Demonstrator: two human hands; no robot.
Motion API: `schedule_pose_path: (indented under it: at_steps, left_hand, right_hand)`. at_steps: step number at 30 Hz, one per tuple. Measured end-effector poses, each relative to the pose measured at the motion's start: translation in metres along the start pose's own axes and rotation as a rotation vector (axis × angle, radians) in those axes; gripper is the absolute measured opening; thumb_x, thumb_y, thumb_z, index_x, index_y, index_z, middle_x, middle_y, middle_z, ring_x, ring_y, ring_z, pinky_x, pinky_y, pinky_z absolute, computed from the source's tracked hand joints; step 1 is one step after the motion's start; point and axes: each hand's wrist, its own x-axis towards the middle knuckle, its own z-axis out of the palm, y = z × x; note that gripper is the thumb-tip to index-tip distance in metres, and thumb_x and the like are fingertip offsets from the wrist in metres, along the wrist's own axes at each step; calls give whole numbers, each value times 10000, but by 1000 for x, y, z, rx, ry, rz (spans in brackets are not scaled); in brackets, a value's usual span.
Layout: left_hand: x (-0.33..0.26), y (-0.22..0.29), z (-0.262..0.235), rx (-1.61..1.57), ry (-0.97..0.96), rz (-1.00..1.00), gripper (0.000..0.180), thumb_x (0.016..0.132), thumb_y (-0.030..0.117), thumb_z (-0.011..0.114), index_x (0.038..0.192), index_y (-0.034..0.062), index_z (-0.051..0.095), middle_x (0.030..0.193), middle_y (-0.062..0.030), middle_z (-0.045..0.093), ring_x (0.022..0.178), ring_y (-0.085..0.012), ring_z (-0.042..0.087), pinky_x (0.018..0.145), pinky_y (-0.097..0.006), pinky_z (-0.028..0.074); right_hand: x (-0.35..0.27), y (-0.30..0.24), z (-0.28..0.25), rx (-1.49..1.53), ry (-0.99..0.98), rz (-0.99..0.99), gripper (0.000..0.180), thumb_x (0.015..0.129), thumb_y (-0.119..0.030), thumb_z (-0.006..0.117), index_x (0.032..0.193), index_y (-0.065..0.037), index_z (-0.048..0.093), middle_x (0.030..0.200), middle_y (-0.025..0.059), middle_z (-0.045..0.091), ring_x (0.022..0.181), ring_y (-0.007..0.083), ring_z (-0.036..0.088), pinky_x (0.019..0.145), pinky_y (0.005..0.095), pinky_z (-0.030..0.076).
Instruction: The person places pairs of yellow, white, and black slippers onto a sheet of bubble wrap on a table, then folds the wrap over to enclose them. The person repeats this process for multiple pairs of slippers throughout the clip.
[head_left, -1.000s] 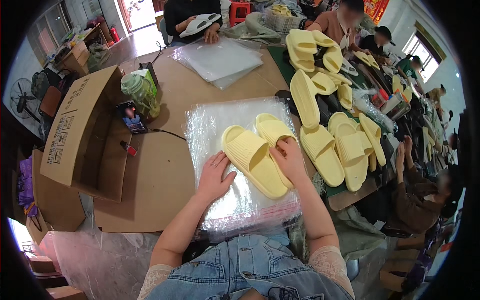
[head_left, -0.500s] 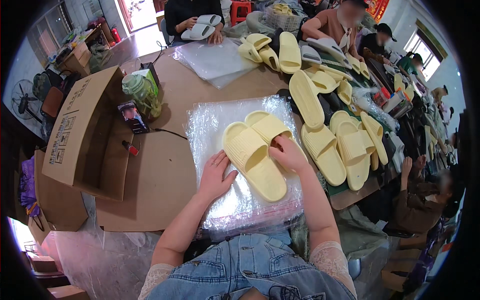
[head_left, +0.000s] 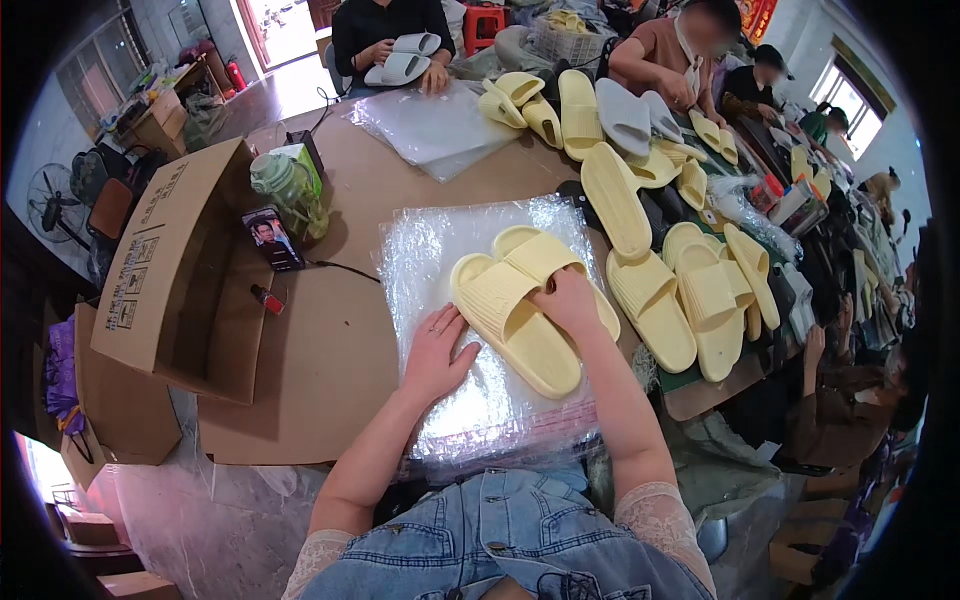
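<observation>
Under the clear bag stack (head_left: 418, 240) we see the brown desk (head_left: 310, 370); on the stack lie two yellow slippers (head_left: 490, 297). Our left hand (head_left: 434, 352) lies flat on its left part; on its right, our right hand (head_left: 569, 302) reaches inside one slipper, grip unclear.

Mid-frame, your yellow slippers (head_left: 530, 342) look matt with ribbed straps (head_left: 494, 295), the clear plastic bags (head_left: 428, 250) beneath glossy and crinkled; the cardboard box (head_left: 165, 270) at left is dull.

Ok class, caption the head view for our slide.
Two yellow slippers on clear plastic, left hand beside them, right hand at one strap.
</observation>
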Motion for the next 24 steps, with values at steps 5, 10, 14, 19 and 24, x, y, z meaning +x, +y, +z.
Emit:
schedule_pose_path:
  at_steps: [5, 10, 14, 19, 24]
  left_hand:
    - [1, 0, -2, 10, -5, 3, 542, 889, 305, 675, 1322, -11, 592, 1406, -207, 565, 1353, -377, 477, 1148, -478, 357]
    - [1, 0, -3, -3, 30, 26, 469, 877, 290, 680, 1241, -3, 647, 1403, -182, 580, 1340, -361, 500, 1139, -472, 372]
    - [1, -1, -1, -13, 45, 14, 437, 879, 272, 673, 1211, -13, 661, 1394, -178, 590, 1335, -352, 509, 1136, -465, 378]
    - [6, -6, -1, 100, 93, -28, 497, 863, 305, 709, 1249, 1, 632, 1415, -204, 562, 1368, -375, 474, 1159, -489, 343]
    - [12, 6, -16, 317, -52, -67, 724, 873, 475, 707, 1404, 17, 523, 1551, -208, 410, 1463, -375, 340, 1200, -477, 285]
  right_hand:
    - [-5, 5, 26, -41, 165, -84, 367, 854, -343, 699, 790, 18, 696, 857, 243, 686, 772, 420, 672, 715, 500, 537]
    - [-26, 21, 14, -51, 239, -52, 345, 833, -305, 697, 730, 22, 656, 773, 242, 654, 744, 427, 649, 697, 519, 517]
    - [-73, 42, -1, -101, 232, -11, 302, 794, -254, 698, 701, 26, 631, 738, 244, 628, 754, 436, 631, 696, 530, 496]
    - [-140, 72, -21, 89, 354, 79, 212, 777, -157, 680, 774, 53, 652, 773, 235, 658, 791, 426, 645, 707, 478, 501]
    - [-174, 50, -58, 432, 487, 21, 215, 901, -19, 601, 1061, 63, 717, 993, 118, 767, 969, 201, 706, 851, 334, 524]
